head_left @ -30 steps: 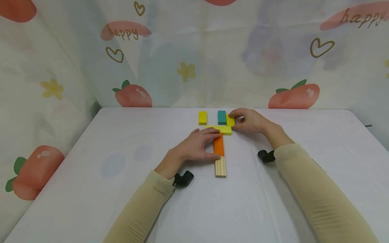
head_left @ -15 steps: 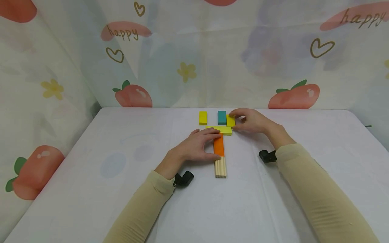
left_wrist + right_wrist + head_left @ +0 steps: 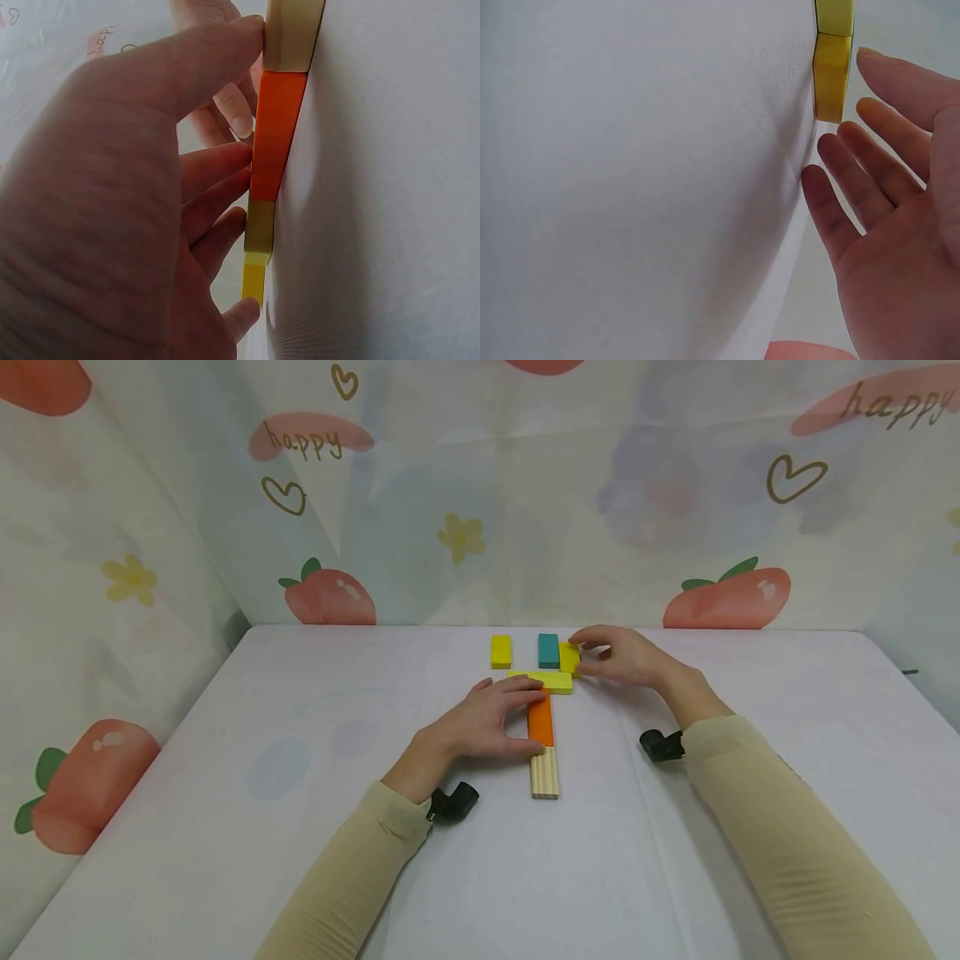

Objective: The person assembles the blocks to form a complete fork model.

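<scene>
My left hand (image 3: 491, 718) rests along an orange block (image 3: 541, 727), its fingers near the lighter yellow crosswise block (image 3: 557, 683) and its thumb where the orange meets the ridged bare-wood piece (image 3: 544, 774). In the left wrist view these fingers are fairly straight and touch the side of the row. Beside a yellow block (image 3: 570, 658) at the right is my right hand (image 3: 622, 658). The right wrist view shows its fingers extended and slightly apart from that yellow block (image 3: 831, 79). A teal block (image 3: 548, 651) stands against the yellow one's left side.
Another yellow block (image 3: 500, 652) lies separately at the back left of the group. A white cloth (image 3: 225, 868) covers the table, and a printed curtain (image 3: 570, 527) rises behind its far edge. Each wrist carries a small black camera (image 3: 454, 802).
My right thumb and fingers have eased slightly away from the yellow block on the right, showing more of it. The left hand and the other blocks keep their places.
</scene>
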Demonstrator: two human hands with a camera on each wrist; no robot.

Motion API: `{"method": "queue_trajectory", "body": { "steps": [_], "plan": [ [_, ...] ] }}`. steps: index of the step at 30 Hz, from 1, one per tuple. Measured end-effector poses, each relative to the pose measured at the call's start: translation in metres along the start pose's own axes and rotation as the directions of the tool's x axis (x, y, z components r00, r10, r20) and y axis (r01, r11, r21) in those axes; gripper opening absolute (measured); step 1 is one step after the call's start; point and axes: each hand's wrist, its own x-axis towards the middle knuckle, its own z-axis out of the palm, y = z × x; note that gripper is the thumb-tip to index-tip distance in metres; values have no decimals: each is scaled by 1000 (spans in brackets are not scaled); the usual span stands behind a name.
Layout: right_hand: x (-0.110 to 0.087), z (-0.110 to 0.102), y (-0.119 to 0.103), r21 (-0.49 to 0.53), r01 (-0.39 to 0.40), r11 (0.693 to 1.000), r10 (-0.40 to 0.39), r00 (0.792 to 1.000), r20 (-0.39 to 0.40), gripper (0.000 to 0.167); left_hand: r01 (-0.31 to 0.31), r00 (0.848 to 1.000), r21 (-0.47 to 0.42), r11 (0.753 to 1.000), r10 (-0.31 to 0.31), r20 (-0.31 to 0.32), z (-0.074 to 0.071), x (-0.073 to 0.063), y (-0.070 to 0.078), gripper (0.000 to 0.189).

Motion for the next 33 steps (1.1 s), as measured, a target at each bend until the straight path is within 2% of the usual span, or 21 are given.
{"method": "queue_trajectory", "body": {
  "steps": [10, 33],
  "plan": [
    [0, 2, -1, 0, -40, 999, 40, 999, 4, 46, -3, 1000, -3, 1000, 3, 1, -1, -1, 1, 73],
    [1, 2, 0, -2, -36, 999, 36, 999, 5, 45, 7, 1000, -10, 1000, -7, 2, -1, -1, 1, 73]
  ]
}}
